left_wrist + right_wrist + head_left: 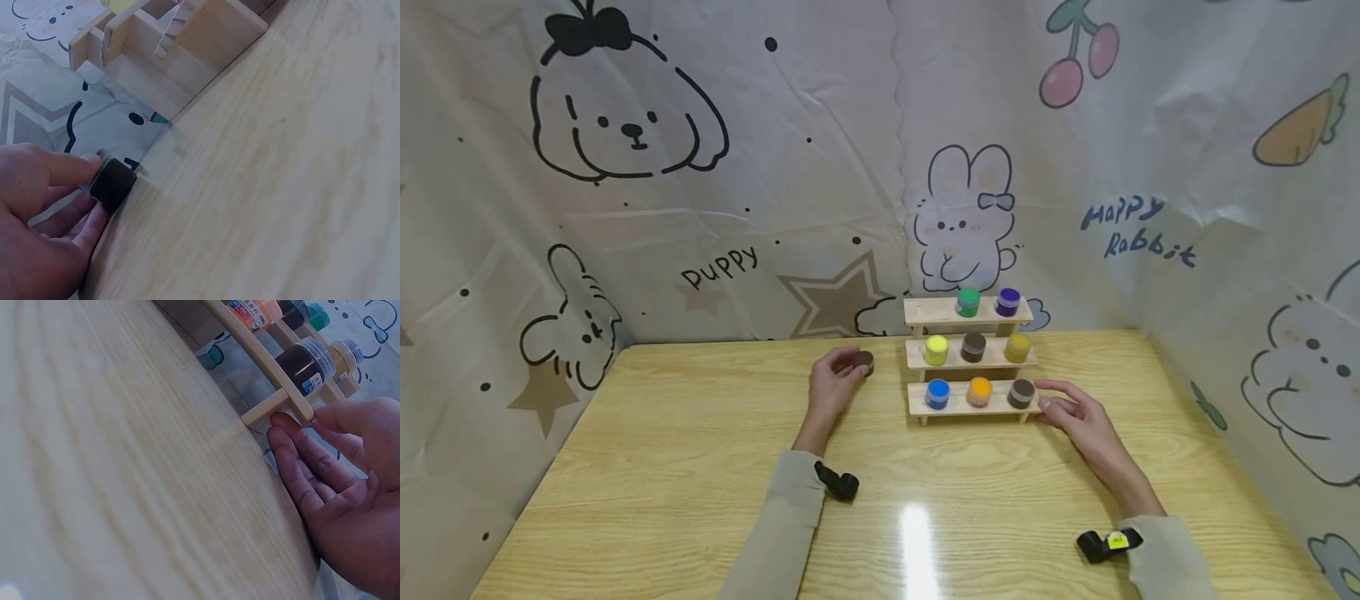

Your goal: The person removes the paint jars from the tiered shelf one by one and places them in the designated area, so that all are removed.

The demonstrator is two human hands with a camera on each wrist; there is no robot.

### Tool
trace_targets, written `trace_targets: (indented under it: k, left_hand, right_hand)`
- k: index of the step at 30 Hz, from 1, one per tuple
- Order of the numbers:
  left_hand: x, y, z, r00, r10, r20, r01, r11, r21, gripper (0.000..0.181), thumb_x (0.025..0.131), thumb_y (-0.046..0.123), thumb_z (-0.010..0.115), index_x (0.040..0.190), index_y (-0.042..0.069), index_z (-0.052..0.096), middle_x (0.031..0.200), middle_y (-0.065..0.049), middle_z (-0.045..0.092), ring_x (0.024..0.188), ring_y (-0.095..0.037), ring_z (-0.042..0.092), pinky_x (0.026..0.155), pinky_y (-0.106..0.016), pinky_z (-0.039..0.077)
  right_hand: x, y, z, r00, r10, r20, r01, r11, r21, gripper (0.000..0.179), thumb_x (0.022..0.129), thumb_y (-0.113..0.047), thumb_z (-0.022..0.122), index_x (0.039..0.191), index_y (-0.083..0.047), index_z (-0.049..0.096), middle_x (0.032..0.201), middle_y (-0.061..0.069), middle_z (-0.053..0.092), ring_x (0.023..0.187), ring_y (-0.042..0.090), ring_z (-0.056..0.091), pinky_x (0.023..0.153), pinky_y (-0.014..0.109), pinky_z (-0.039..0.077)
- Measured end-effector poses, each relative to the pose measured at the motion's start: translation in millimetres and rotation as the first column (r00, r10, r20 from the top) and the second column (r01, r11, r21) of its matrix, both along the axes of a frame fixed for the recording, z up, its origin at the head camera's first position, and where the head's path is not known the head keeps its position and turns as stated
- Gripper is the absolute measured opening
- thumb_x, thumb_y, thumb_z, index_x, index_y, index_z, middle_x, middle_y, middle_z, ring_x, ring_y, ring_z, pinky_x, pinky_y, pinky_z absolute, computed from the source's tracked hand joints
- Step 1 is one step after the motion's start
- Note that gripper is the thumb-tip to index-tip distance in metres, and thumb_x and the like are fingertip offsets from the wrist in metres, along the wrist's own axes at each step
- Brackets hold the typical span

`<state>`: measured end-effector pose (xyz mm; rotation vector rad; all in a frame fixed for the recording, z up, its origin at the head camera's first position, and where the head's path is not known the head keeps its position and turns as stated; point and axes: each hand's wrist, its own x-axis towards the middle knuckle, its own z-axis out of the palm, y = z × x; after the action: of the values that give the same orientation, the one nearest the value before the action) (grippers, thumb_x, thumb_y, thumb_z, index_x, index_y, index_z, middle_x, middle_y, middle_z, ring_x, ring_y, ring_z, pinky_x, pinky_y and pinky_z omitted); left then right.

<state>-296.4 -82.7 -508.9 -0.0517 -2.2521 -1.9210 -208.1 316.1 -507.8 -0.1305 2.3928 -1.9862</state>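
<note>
One thing to each hand, well apart: pinching a dark jar (866, 362) between thumb and fingers of the left hand (833, 387), and gripping the right end of the rack (957, 407) by its lowest tier (303, 412) with the right hand (1078, 421). Probably holding there to steady the rack, with a finger curling under the wood, while leaving the eight other jars (980, 392) ungripped. Seeing these standing upright in rows of two, three and three, likely stepped so as to leave every lid in view. Finding bare wood on the top tier (928, 312), left of the green jar (967, 302). Presumably pinching the dark jar at the fingertips for a light, exact hold on something so small, leaving one dark end showing beyond the fingers. Holding it low by the table (700, 433), left of the rack and apart from it, well away from the right hand; not telling from these views whether touching the table. Over on the right, gripping just beside the bottom row's end jar (1022, 393), with the rack lying between the dark jar and the right hand.
</note>
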Motion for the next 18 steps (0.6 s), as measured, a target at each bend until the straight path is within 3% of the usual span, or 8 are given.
trace_targets:
  k: [5,9,15,18]
  left_hand:
    - [2.0,-2.3,3.1,1.0,-0.024,0.007,0.023,0.998,0.055,0.038,0.091,-0.007,0.073,0.127,-0.01,0.062,0.126,-0.027,0.064,0.118,-0.04,0.063,0.1,-0.041,0.054]
    - [3.7,-3.2,9.0,1.0,-0.004,-0.018,0.005,0.997,0.072,0.036,0.09,-0.007,0.073,0.125,-0.012,0.062,0.125,-0.027,0.064,0.118,-0.041,0.062,0.101,-0.04,0.054]
    - [12.4,4.4,32.4,0.996,0.039,-0.078,-0.039,0.999,0.002,0.029,0.093,0.002,0.074,0.12,-0.004,0.068,0.121,-0.019,0.068,0.116,-0.038,0.062,0.099,-0.048,0.052]
    - [16.1,13.0,44.6,0.991,0.022,-0.128,-0.023,1.0,-0.009,0.025,0.094,0.005,0.073,0.119,-0.001,0.07,0.12,-0.019,0.069,0.113,-0.037,0.062,0.096,-0.051,0.051]
  right_hand:
    - [2.4,-1,2.7,1.0,-0.003,0.004,0.003,1.0,-0.001,0.05,0.105,-0.022,0.061,0.145,0.006,0.048,0.119,-0.005,0.07,0.103,0.006,0.069,0.089,0.024,0.057]
    - [3.4,-2,3.6,1.0,-0.004,0.009,0.004,1.0,-0.001,0.05,0.105,-0.022,0.061,0.145,0.006,0.048,0.12,-0.006,0.07,0.103,0.005,0.069,0.09,0.024,0.057]
    - [2.1,0,3.7,1.0,0.0,0.022,0.0,1.0,0.0,0.05,0.106,-0.023,0.06,0.146,0.004,0.047,0.117,-0.011,0.07,0.103,0.005,0.069,0.09,0.023,0.056]
    - [1.6,0,3.2,1.0,0.001,0.022,-0.001,1.0,-0.003,0.05,0.106,-0.024,0.06,0.145,0.004,0.048,0.116,-0.011,0.071,0.103,0.006,0.07,0.09,0.023,0.057]
